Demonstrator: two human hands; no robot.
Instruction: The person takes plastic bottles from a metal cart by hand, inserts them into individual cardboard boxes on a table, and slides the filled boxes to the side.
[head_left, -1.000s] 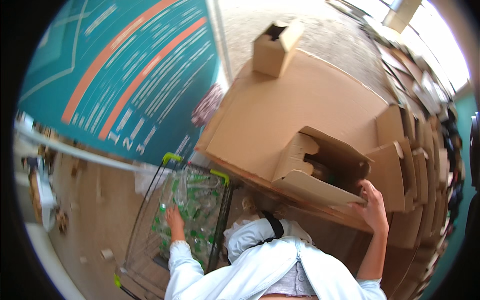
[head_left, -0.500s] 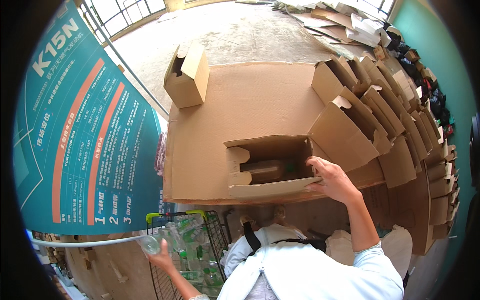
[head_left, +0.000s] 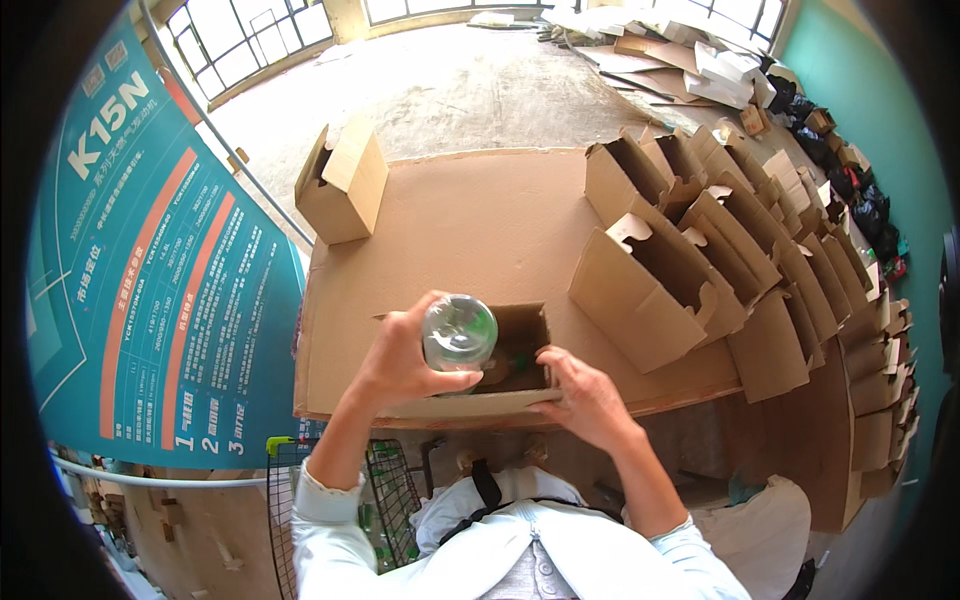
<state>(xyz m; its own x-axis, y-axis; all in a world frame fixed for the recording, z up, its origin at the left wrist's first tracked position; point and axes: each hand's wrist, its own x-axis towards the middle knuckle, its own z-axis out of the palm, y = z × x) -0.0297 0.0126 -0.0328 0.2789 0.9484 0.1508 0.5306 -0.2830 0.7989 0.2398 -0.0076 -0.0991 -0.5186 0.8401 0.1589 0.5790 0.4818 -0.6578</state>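
An open cardboard box (head_left: 470,401) stands near the front edge of the large cardboard-topped surface. Over its opening, my left hand (head_left: 393,357) is wrapped round a clear bottle (head_left: 459,333), its round base toward me. The bottle and hand hide the left part of the opening. Pinched on the box's right wall, with fingers inside and thumb on the front flap, is my right hand (head_left: 592,400). Inside the box lies something clear with a bit of green, partly hidden.
Many open cardboard boxes (head_left: 640,290) crowd the right side. One more box (head_left: 345,190) stands at the far left corner. A black wire basket (head_left: 392,490) with green-marked bottles sits below the front edge. A teal banner (head_left: 150,300) rises at the left.
My left hand has brought the clear bottle up from the wire basket to over the box opening. My right hand keeps hold of the box's right side. The view has shifted.
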